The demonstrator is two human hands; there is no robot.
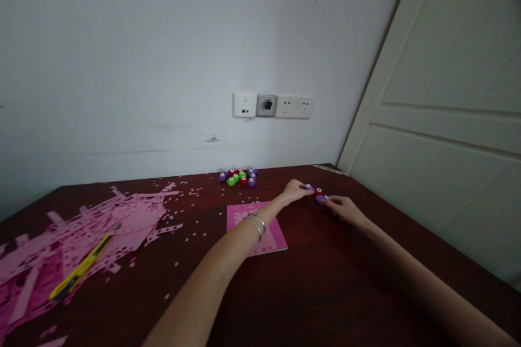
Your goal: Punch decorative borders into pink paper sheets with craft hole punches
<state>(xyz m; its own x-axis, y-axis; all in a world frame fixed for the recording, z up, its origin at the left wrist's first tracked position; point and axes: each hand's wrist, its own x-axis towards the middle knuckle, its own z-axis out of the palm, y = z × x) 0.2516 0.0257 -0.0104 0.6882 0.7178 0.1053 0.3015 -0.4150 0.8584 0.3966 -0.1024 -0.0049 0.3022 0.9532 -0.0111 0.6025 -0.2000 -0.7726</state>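
Note:
My left hand point(295, 191), with bracelets on its wrist, reaches over the pink paper pad point(268, 246) to the table's back right. Its fingers are closed on a small purple craft punch point(310, 188). Close beside it my right hand point(343, 208) pinches another purple punch point(321, 199). A red punch point(318, 192) sits between the two, near or touching both; I cannot tell which. Farther left along the wall stands a cluster of several purple, green and red punches point(243, 177). Part of the pad is hidden under my left forearm.
Pink paper strips and scraps point(134, 219) are heaped at the left, with a yellow utility knife point(83, 268) on top. Tiny punched bits are scattered toward the pad. A wall with sockets point(293, 107) rises behind; a white panelled door point(439, 135) borders the right. A thin strip point(330, 169) lies at the back corner.

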